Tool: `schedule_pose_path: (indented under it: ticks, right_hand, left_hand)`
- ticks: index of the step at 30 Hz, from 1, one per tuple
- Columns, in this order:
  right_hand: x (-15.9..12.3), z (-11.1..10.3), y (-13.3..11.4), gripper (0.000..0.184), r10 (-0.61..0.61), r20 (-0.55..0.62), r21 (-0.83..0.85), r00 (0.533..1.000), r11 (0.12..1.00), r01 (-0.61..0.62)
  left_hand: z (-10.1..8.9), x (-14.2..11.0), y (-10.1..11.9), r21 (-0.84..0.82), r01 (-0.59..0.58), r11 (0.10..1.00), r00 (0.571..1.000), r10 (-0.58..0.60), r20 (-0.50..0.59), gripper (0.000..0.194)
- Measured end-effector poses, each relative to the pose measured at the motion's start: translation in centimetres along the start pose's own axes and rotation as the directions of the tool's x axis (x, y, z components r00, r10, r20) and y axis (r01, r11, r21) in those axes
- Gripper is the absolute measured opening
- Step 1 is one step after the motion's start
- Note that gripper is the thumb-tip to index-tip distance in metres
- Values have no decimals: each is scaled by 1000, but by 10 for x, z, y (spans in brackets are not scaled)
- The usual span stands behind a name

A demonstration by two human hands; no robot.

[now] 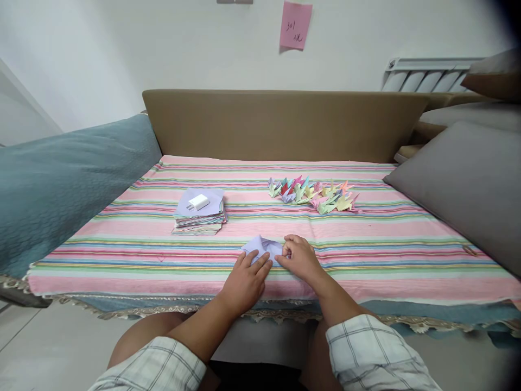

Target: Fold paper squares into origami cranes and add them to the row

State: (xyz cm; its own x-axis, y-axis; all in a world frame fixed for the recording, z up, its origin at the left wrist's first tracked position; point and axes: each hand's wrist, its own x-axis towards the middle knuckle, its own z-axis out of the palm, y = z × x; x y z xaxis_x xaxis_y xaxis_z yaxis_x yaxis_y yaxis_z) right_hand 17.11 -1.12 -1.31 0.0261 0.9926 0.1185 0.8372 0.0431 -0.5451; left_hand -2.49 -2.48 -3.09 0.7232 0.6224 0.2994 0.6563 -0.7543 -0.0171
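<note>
A lavender sheet of origami paper [260,244], partly folded, lies on the striped cloth near the sofa's front edge. Across its lower left part my left hand [250,274] rests flat, fingers spread and pressing it down. My right hand [300,257] pinches the paper's right corner between thumb and curled fingers. Part of the paper is hidden under both hands. Beyond them, to the right, sits a cluster of folded paper cranes [313,194] in several colours. To the left is a stack of square paper sheets [200,222], lavender on top.
On the paper stack lies a white charger plug [198,202]. The striped cloth [122,228] covers the seat. A blue-covered armrest [73,179] bounds the left, grey cushions [468,184] the right, and a brown backrest [285,125] the rear. A pink note [296,26] hangs on the wall.
</note>
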Motion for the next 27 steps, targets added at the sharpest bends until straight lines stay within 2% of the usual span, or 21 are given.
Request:
schedule_pose_path:
  ticks: [7, 15, 18, 22, 24, 25, 27]
  right_hand:
    - [1, -4, 12, 24, -101, 2, 91, 995, 991, 101]
    - [3, -7, 39, 31, -158, -9, 221, 987, 963, 156]
    - [5, -6, 43, 28, -117, -42, 331, 992, 935, 124]
    - [3, -4, 35, 16, -19, -105, 531, 994, 844, 72]
    - [-1, -4, 27, 15, -81, -131, 520, 988, 843, 138]
    - [-3, -4, 23, 14, -151, -128, 475, 980, 858, 195]
    - [-6, -4, 18, 14, -263, -80, 373, 961, 887, 274]
  left_hand:
    - [1, -1, 0, 23, 11, 1000, 1000, -11, 2, 48]
    - [2, 0, 0, 52, 8, 999, 1000, -7, -23, 48]
    - [2, 0, -1, 52, 9, 999, 999, -7, -37, 49]
    - [3, -1, -1, 45, 14, 999, 999, -12, -45, 47]
    - [3, -1, -1, 42, 15, 999, 999, -13, -50, 47]
    - [4, -1, 0, 41, 16, 999, 998, -13, -54, 47]
    - [4, -2, 0, 43, 14, 999, 998, -11, -65, 46]
